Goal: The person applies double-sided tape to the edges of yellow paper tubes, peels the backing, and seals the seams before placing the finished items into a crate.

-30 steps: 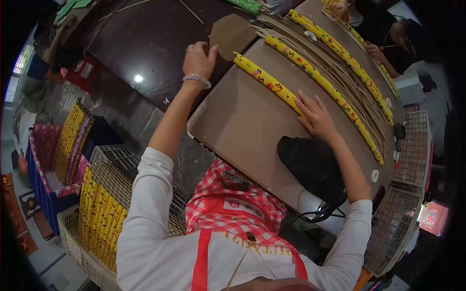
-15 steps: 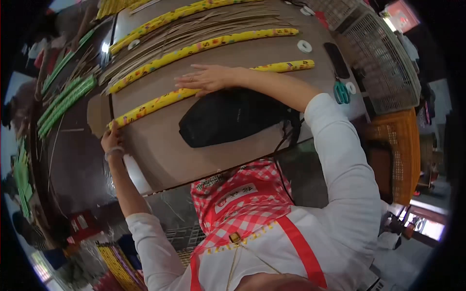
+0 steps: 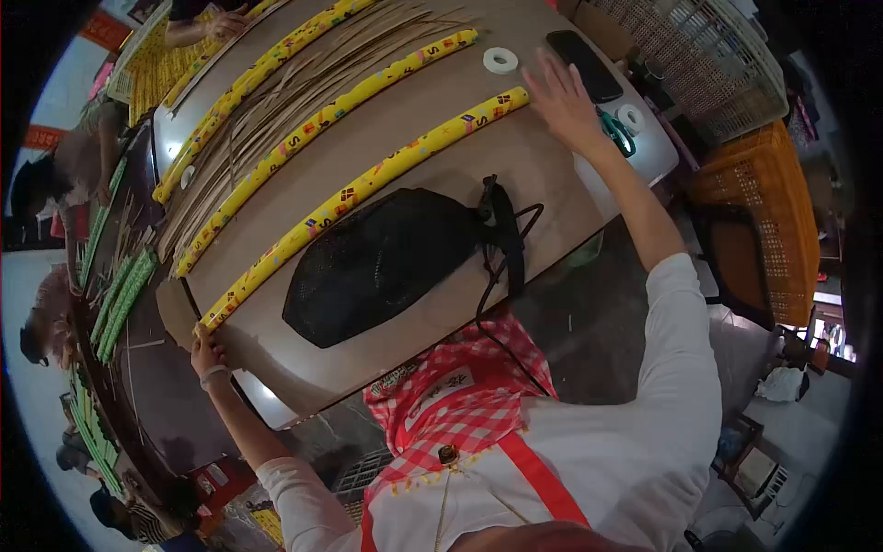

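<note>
A long yellow patterned tube (image 3: pixel 368 184) lies slantwise across the brown tabletop (image 3: pixel 543 212). Its lower left end is pinched by the fingers of my left hand (image 3: pixel 208 354), at the table's left corner. My right hand (image 3: pixel 566 101) is open with fingers spread, just beyond the tube's upper right end. Close by that hand lie a white tape roll (image 3: pixel 500 61), a black oblong case (image 3: pixel 585 66) and green-handled scissors (image 3: pixel 614 132). A black bag (image 3: pixel 386 267) with a strap rests between the tube and my body.
Two more yellow tubes (image 3: pixel 322 129) and a bundle of thin brown strips (image 3: pixel 294 101) lie farther back. Green tubes (image 3: pixel 129 294) are at the left. Stacked wicker baskets (image 3: pixel 690 64) stand at the right. Another person's hand (image 3: pixel 225 25) is at the far edge.
My right hand has moved from the middle of the tube to beyond its right end. My left hand stays at the left end. The view has turned, and another person's hand now shows.
</note>
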The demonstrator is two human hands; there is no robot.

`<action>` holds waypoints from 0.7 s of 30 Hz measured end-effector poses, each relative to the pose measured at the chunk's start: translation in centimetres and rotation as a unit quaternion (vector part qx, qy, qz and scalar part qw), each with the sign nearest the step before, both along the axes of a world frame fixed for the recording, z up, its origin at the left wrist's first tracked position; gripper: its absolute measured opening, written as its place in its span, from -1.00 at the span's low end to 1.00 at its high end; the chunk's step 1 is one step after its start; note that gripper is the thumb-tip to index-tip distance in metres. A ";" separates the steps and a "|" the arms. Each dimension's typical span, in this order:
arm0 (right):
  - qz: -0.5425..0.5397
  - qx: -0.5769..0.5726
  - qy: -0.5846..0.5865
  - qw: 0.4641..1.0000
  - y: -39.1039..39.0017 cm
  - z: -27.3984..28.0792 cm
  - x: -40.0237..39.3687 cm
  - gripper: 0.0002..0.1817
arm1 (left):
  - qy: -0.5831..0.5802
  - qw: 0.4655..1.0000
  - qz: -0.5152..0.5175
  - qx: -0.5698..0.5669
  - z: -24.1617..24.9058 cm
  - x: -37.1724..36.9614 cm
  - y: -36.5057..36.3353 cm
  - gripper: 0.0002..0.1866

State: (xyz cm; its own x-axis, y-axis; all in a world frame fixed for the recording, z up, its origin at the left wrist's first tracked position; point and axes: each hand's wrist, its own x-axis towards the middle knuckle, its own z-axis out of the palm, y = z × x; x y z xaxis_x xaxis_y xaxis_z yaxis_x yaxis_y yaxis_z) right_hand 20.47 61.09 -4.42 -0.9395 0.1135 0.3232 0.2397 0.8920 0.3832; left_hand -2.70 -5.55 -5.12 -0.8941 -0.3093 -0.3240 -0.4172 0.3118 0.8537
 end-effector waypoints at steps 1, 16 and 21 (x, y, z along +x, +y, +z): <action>-0.080 0.048 0.035 0.995 -0.1 -0.2 1.0 -0.44 | -0.007 1.000 0.002 -0.016 0.4 0.2 0.2 -0.48; -0.102 -0.845 0.129 0.508 -1.6 -1.0 -1.8 -0.65 | -0.051 0.998 -0.013 0.028 0.3 -0.7 -1.3 -0.55; -0.027 -0.848 0.189 0.494 -3.5 1.2 -0.6 -0.74 | 0.050 0.966 -0.076 0.241 -0.6 -2.0 -6.0 -0.73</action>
State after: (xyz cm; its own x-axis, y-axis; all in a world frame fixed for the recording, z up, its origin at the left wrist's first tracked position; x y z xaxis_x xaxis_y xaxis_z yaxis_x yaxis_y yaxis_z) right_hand 19.90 57.60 -3.22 -0.8291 0.5440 -0.1290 0.0492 -0.1589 -0.9861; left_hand -4.72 -11.53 -5.76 -0.9514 -0.0070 -0.3080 -0.3064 -0.0815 0.9484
